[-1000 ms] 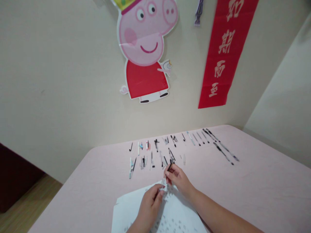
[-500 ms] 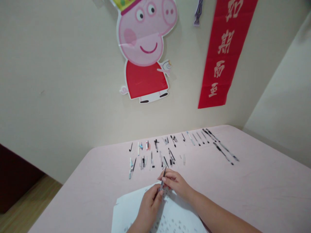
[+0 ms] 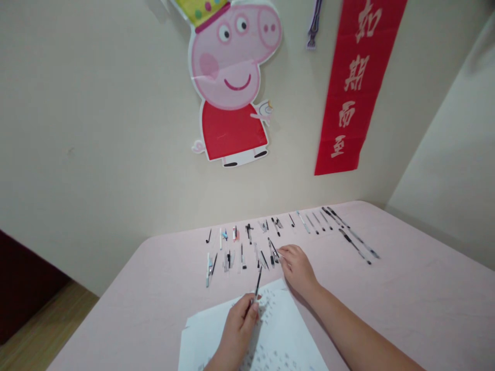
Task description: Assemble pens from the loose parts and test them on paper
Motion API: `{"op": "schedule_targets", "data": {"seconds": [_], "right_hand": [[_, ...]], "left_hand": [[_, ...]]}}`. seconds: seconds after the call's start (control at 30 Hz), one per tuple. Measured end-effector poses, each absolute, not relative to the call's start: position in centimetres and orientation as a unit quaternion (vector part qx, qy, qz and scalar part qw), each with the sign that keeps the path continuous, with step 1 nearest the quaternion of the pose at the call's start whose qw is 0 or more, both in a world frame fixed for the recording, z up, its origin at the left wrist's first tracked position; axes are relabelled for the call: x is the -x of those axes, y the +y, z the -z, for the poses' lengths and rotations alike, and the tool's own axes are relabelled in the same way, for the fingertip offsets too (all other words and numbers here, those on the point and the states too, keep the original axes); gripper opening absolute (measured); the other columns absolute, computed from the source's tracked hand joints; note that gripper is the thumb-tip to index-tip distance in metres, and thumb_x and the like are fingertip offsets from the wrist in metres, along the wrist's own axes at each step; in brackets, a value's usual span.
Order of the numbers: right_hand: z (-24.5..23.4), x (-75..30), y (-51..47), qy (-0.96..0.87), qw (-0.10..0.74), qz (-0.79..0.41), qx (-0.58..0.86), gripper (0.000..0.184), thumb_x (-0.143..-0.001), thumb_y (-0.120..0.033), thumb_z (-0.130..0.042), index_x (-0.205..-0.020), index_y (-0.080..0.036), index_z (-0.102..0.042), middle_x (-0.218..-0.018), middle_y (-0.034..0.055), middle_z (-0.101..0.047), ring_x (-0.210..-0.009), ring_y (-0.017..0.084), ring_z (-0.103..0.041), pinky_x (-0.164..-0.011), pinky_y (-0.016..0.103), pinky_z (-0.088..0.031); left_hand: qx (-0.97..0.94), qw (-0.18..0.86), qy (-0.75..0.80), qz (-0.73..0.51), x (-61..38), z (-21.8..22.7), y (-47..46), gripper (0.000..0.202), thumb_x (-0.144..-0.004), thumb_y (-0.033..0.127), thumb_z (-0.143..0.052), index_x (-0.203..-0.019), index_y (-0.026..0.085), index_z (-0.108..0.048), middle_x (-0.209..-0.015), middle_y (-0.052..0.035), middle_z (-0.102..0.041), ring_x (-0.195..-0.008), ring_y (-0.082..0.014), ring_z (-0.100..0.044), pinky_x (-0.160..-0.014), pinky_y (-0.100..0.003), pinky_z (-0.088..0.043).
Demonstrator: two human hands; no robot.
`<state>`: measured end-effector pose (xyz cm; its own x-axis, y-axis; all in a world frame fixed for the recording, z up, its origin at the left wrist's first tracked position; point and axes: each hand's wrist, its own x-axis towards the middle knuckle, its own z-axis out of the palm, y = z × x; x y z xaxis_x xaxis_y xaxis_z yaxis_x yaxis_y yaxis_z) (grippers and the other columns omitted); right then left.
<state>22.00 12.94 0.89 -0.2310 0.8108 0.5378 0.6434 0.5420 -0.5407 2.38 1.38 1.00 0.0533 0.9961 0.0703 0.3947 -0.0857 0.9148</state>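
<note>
My left hand (image 3: 240,320) is closed around a slim dark pen (image 3: 258,282), which points up and away; its lower end is hidden in the fingers. Beneath that hand lies a white paper sheet (image 3: 209,330) with rows of small dark marks. My right hand (image 3: 297,268) rests at the near row of pen parts, its fingertips drawn together over the tabletop. What they pinch, if anything, is hidden. Just left of those fingertips are black and clear pen parts (image 3: 273,251). A thin black refill (image 3: 264,260) lies a little further left.
The table has a pink cover (image 3: 406,304). Sets of taken-apart pens (image 3: 229,260) lie in two rows. Several whole-looking pens (image 3: 356,246) lie at the back right. On the wall hang a cartoon pig cutout (image 3: 234,129) and a red banner (image 3: 340,129).
My right hand has left the pen and moved forward and right to the pen parts, over where small clear pieces lay. The left hand still holds the pen.
</note>
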Motion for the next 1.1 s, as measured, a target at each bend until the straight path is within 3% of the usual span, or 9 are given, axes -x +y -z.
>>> {"op": "schedule_targets", "data": {"seconds": [0.13,0.3,0.6,0.77,1.1], "right_hand": [[0.2,-23.2,14.1,-0.791,0.323,-0.004,0.519,0.038,-0.079,-0.004,-0.044,-0.109,-0.012,-0.067,-0.116,0.0123,-0.064,-0.117,0.026,-0.047,-0.103,0.042,-0.034],[0.8,-23.3,14.3,-0.8,0.251,0.006,0.545,0.037,-0.076,-0.002,-0.047,-0.104,-0.012,-0.07,-0.114,0.0106,-0.066,-0.12,0.027,-0.047,-0.107,0.041,-0.026],[0.3,-23.5,14.2,-0.799,0.248,-0.005,0.547,0.037,-0.074,-0.001,-0.048,-0.094,-0.02,-0.073,-0.104,0.0064,-0.071,-0.112,0.025,-0.054,-0.104,0.041,-0.026],[0.3,-23.7,14.3,-0.785,0.262,0.026,0.56,0.032,-0.077,-0.005,-0.05,-0.099,-0.017,-0.071,-0.108,0.0084,-0.068,-0.11,0.025,-0.052,-0.102,0.039,-0.028],[0.1,-23.6,14.3,-0.781,0.274,0.035,0.56,0.018,-0.076,-0.007,-0.054,-0.07,-0.017,-0.067,-0.085,0.0075,-0.065,-0.091,0.022,-0.053,-0.09,0.033,-0.035]], "left_hand": [[-0.615,0.378,0.559,-0.408,-2.3,-0.8,1.4,0.042,-0.088,0.051,-0.042,-0.087,0.015,-0.063,-0.062,0.0,-0.054,-0.06,-0.0156,-0.049,-0.06,-0.026,-0.037],[-0.607,0.383,0.56,-0.414,-2.4,-0.9,1.4,0.045,-0.086,0.055,-0.042,-0.087,0.016,-0.063,-0.061,0.0,-0.055,-0.061,-0.016,-0.051,-0.06,-0.027,-0.038],[-0.587,0.395,0.563,-0.427,-2.5,-1.3,1.3,0.049,-0.084,0.06,-0.041,-0.087,0.015,-0.062,-0.061,-0.0001,-0.053,-0.06,-0.0155,-0.049,-0.06,-0.027,-0.038],[-0.575,0.41,0.561,-0.432,-2.7,-1.6,1.3,0.054,-0.084,0.063,-0.038,-0.088,0.015,-0.061,-0.06,0.0007,-0.051,-0.059,-0.015,-0.049,-0.061,-0.027,-0.038],[-0.572,0.407,0.564,-0.435,-2.6,-1.0,1.2,0.05,-0.085,0.06,-0.039,-0.09,0.015,-0.062,-0.062,0.0002,-0.053,-0.06,-0.0155,-0.05,-0.061,-0.027,-0.039]]}}
